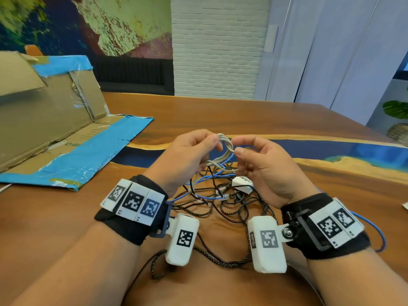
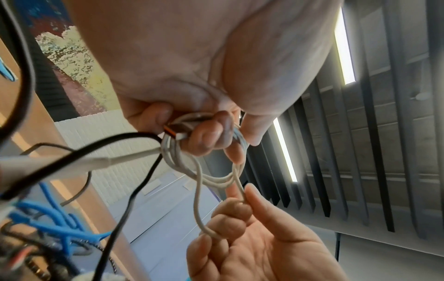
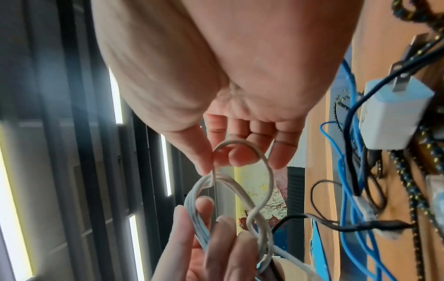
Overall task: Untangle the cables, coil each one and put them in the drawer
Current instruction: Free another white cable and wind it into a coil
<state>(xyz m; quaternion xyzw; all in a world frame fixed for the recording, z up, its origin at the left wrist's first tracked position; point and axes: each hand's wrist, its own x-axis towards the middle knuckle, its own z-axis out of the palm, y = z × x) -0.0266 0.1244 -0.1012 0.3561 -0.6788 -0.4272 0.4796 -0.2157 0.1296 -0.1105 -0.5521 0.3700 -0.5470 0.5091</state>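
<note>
The desk [image 1: 220,111] is glossy polished wood with a shiny blue inlay. The white cable [image 1: 226,146] looks smooth and matt, the black cables [image 1: 231,208] braided. Far left, matt cardboard [image 1: 44,115] carries glossy blue tape.

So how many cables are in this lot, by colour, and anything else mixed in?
White cable: 1
Blue cable: 1
Braided black cable: 1
Plain black cable: 1
White charger: 1
Total: 5, as far as the tangle lets me tell strands apart.
</note>
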